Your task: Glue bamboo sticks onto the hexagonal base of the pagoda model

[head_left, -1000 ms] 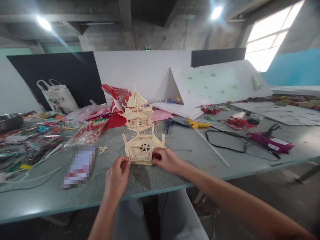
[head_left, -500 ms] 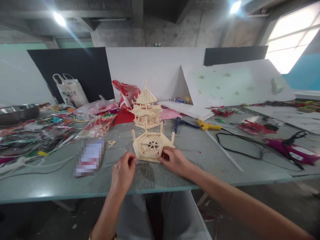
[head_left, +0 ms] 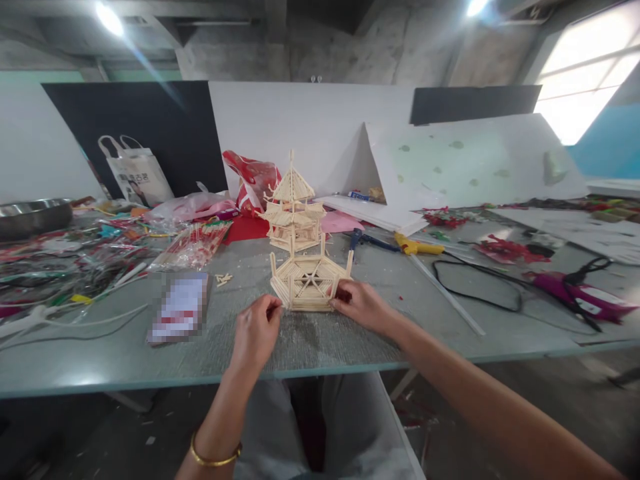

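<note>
In front of me on the table lies a hexagonal frame of thin wooden sticks (head_left: 311,275), with short posts standing at its corners and a star of spokes in its middle. My right hand (head_left: 357,300) pinches the frame's near right corner. At the near left corner is my left hand (head_left: 259,327), its fingers closed together; whether it grips the frame there is hidden. Just behind stands a tiered stick pagoda (head_left: 294,210) with a pointed roof.
A blurred phone-like slab (head_left: 180,307) and short stick pieces (head_left: 223,279) lie left. To the right are a blue-handled tool (head_left: 373,241), a yellow glue gun (head_left: 415,245) with a black cord, a clear rod (head_left: 450,297) and a purple pouch (head_left: 583,293). Plastic packets (head_left: 100,257) crowd the left side.
The stick frame and both hands have shifted slightly right and up in the view. The left hand stays by the near left corner, the right hand at the near right corner.
</note>
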